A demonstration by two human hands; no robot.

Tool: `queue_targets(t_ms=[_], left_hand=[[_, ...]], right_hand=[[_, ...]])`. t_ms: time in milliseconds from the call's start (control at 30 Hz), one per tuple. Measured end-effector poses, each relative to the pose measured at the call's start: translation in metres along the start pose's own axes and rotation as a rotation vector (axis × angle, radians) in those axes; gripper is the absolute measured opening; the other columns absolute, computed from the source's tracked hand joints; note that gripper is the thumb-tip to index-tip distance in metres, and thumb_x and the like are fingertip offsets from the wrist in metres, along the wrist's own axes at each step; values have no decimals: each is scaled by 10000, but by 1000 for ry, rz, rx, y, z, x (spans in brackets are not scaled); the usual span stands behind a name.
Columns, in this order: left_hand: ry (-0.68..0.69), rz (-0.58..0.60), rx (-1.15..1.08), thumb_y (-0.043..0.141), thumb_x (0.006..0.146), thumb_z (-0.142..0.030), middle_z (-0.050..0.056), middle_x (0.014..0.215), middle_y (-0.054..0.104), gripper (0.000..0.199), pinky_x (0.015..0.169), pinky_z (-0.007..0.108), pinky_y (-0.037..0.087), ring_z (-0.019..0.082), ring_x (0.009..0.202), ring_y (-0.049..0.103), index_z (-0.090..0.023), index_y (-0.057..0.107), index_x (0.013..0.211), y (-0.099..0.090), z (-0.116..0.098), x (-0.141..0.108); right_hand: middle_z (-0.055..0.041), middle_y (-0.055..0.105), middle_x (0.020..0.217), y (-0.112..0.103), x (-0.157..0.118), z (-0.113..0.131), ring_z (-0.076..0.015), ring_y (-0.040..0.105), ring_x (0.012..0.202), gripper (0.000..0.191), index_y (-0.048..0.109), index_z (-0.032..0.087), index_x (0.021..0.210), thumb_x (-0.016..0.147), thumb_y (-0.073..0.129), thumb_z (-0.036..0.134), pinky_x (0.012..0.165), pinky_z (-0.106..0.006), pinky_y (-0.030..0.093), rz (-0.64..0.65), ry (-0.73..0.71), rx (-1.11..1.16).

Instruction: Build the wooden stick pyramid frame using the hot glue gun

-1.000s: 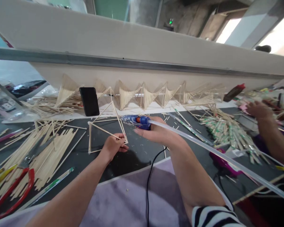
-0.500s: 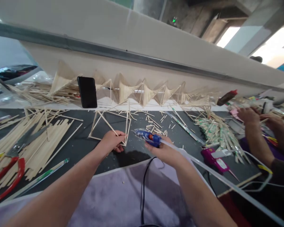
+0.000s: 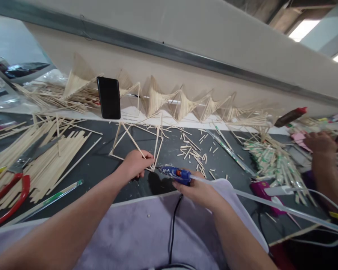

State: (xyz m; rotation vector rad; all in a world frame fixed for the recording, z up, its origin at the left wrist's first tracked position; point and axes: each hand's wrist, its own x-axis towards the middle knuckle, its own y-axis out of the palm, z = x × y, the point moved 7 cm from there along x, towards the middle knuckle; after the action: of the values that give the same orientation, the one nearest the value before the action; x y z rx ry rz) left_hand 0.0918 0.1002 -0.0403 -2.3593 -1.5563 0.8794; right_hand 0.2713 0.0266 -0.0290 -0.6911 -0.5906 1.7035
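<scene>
My left hand (image 3: 137,163) pinches the wooden stick frame (image 3: 134,140) close to its lower right corner. Thin sticks joined at the ends make up this open frame, which stands on the dark table. My right hand (image 3: 198,189) is wrapped round a blue glue gun (image 3: 177,174). The gun's tip points left and is right beside the frame's lower corner; whether it touches the wood I cannot tell. A long clear glue stick (image 3: 259,202) trails from the gun's back to the right, and a black cord (image 3: 173,228) hangs below it.
Bundled sticks (image 3: 64,161) and red-handled shears (image 3: 22,183) lie at left. A black phone (image 3: 109,98) stands upright behind the frame. Finished twisted stick models (image 3: 157,99) line the wall. Short offcuts (image 3: 193,150) are scattered centrally. At right are a purple glue gun (image 3: 266,195) and another person's hand (image 3: 321,144).
The blue glue gun has come closer to the frame's lower corner, its tip now beside the joint. My left hand still holds the frame. The view has shifted slightly.
</scene>
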Motion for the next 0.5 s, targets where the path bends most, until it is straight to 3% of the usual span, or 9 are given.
queue_targets(t_ms=[500], left_hand=[[68,-78,-76,547,720,-435,-52,337,430,332,358,178,239,74,297,370,-146,669,828,-4,-4,-3]], right_hand=[[4,635,720,2,0,5,-133,531,632,194,636,198,868,736,557,315,557,-215,399,-18,23,-20]])
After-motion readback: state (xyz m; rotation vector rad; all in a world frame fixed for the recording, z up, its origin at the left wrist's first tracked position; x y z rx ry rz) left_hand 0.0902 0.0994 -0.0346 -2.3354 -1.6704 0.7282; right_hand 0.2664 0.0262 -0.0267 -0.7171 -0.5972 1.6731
